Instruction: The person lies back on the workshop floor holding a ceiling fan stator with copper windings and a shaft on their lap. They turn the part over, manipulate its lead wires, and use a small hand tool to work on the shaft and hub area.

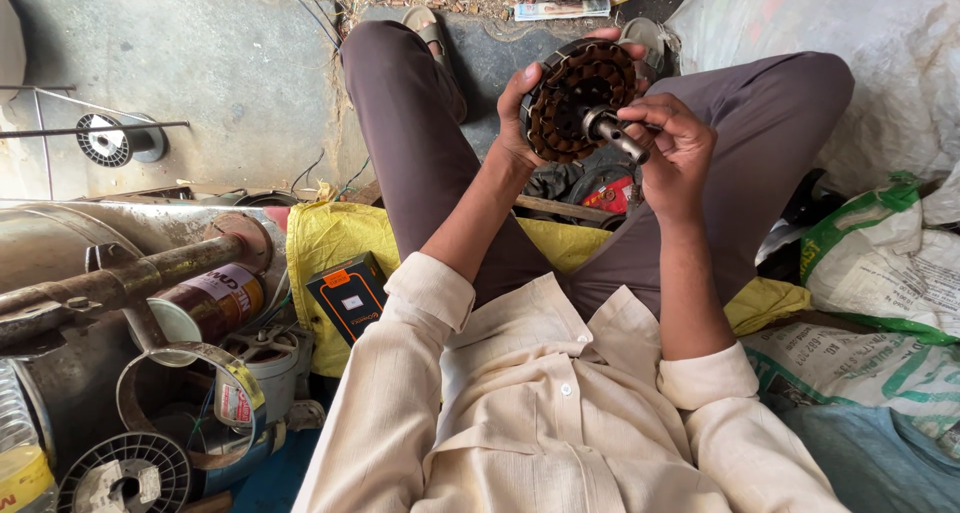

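Observation:
I sit with my knees apart and hold a round motor stator (577, 101) with copper-brown windings and a metal shaft in front of me. My left hand (518, 125) grips its left rim, thumb along the edge. My right hand (676, 151) is at the right side, fingers pinched near the tip of the shaft. The stator's face is turned toward me, above my lap.
A black and orange box (347, 295) lies on a yellow sack (330, 235) by my left thigh. Metal cylinders, a rusty pipe (120, 285) and wire spools (118, 139) crowd the left. White and green sacks (880, 273) pile up at right. Concrete floor lies ahead.

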